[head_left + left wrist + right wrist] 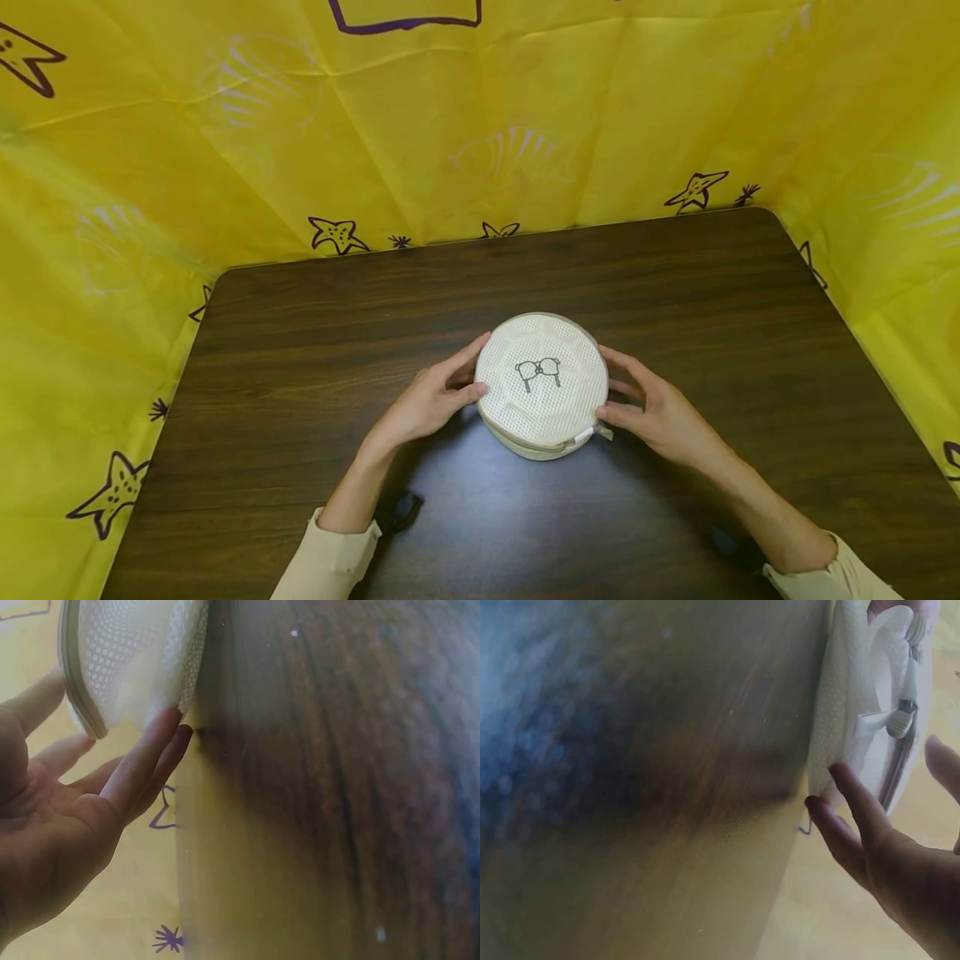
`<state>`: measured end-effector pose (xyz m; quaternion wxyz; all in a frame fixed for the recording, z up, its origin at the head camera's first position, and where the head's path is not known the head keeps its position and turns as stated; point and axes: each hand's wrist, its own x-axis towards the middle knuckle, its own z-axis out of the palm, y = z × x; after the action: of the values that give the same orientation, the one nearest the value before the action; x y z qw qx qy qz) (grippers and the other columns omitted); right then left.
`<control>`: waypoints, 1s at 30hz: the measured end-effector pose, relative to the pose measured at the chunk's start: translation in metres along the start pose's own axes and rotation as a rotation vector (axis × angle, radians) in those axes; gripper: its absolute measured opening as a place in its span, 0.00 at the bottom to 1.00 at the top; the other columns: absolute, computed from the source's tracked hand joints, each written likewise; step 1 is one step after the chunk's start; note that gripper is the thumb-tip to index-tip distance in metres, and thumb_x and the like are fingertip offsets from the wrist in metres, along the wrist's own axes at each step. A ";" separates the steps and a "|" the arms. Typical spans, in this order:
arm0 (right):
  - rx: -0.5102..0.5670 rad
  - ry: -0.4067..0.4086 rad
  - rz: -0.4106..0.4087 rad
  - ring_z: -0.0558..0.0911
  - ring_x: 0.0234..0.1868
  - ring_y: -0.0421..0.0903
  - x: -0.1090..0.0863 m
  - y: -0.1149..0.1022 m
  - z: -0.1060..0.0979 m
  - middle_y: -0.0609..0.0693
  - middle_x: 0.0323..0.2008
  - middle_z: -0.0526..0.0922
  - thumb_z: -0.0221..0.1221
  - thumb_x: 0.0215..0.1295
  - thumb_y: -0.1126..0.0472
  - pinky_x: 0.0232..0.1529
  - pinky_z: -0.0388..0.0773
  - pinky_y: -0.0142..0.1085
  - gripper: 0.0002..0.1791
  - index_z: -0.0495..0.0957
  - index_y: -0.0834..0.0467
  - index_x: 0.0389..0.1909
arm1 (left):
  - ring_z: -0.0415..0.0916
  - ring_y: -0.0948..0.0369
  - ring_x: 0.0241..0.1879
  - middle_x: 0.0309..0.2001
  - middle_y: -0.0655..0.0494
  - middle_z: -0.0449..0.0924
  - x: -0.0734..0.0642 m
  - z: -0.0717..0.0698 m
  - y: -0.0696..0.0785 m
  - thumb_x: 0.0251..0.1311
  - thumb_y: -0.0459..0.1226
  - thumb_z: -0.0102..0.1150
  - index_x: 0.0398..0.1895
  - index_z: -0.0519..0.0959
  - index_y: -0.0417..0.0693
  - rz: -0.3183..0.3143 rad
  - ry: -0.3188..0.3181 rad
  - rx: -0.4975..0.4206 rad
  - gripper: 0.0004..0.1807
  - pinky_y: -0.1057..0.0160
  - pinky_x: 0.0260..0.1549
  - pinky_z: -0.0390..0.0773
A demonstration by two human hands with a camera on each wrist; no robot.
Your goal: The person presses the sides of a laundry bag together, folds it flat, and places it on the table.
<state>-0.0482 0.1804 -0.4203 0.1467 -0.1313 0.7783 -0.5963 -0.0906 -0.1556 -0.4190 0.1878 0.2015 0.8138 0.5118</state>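
Observation:
A round white mesh laundry bag (542, 408) with a drawing of glasses on its top sits on the dark wooden table (337, 333). My left hand (431, 400) touches its left side, thumb and fingers spread and nearly straight along the rim. On the opposite side, my right hand (663, 417) has its fingers against the wall and its thumb near the zipper. The zipper pull (900, 724) shows beside that hand in the right wrist view. In the left wrist view the mesh wall (127, 660) meets the left fingertips. What the bag contains cannot be made out.
A yellow cloth (420, 125) printed with starfish and shells hangs behind the table and along both sides. The table's back edge (562, 230) runs against it. Dark wrist straps (401, 510) sit by the sleeves.

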 end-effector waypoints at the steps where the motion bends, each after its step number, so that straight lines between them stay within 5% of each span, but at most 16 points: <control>1: 0.001 0.002 0.004 0.69 0.66 0.68 0.000 0.000 0.000 0.65 0.73 0.58 0.68 0.61 0.66 0.51 0.79 0.32 0.45 0.55 0.61 0.76 | 0.75 0.55 0.60 0.68 0.47 0.69 0.000 0.000 0.000 0.68 0.38 0.59 0.78 0.57 0.63 -0.001 0.002 -0.001 0.37 0.57 0.52 0.79; 7: -0.034 0.017 0.029 0.72 0.65 0.65 0.001 -0.002 0.000 0.65 0.71 0.61 0.69 0.59 0.66 0.51 0.79 0.35 0.46 0.56 0.59 0.76 | 0.78 0.57 0.57 0.66 0.47 0.73 0.000 0.002 0.001 0.68 0.37 0.60 0.78 0.58 0.63 -0.016 0.024 0.028 0.37 0.61 0.48 0.81; 15: -0.300 0.052 -0.014 0.81 0.56 0.60 0.002 -0.007 0.006 0.64 0.69 0.63 0.72 0.57 0.63 0.48 0.81 0.39 0.49 0.55 0.61 0.76 | 0.75 0.60 0.59 0.73 0.52 0.62 0.000 0.009 0.012 0.71 0.40 0.57 0.80 0.52 0.57 -0.008 0.028 0.210 0.38 0.62 0.51 0.79; 25: -0.324 0.036 -0.020 0.80 0.56 0.60 0.002 -0.002 0.008 0.65 0.68 0.63 0.72 0.57 0.63 0.49 0.80 0.40 0.50 0.54 0.64 0.76 | 0.78 0.61 0.55 0.70 0.52 0.67 0.000 0.013 0.012 0.70 0.40 0.58 0.80 0.51 0.56 -0.038 0.035 0.245 0.39 0.62 0.49 0.80; 30: -0.434 0.048 -0.029 0.74 0.64 0.60 0.001 -0.004 0.009 0.63 0.71 0.60 0.71 0.59 0.56 0.55 0.77 0.47 0.50 0.54 0.64 0.76 | 0.68 0.57 0.66 0.74 0.51 0.61 -0.001 0.016 0.014 0.70 0.43 0.58 0.79 0.54 0.55 0.003 0.088 0.416 0.38 0.53 0.62 0.71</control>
<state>-0.0458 0.1714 -0.4187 0.0879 -0.1567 0.8897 -0.4196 -0.0791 -0.1386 -0.4129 0.1055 0.2143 0.9091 0.3412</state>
